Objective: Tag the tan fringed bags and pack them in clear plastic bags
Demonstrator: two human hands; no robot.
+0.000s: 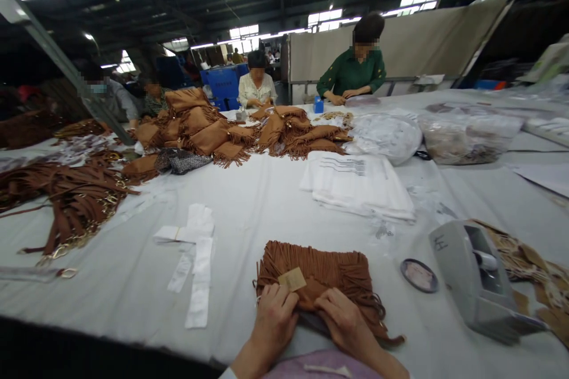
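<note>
tbl (249,201): both grips (276,311) (341,312) tight on bag (326,266)

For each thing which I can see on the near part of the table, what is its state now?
Fringed bag: lying on the table, its near edge held by both hands.
Left hand: fingers closed on that edge.
Right hand: fingers closed on that edge.
Tan tag: lying on the bag.
White strips: laid across each other.
Brown straps: heaped, loose.
Grey dispenser: standing, roll inside.
</note>
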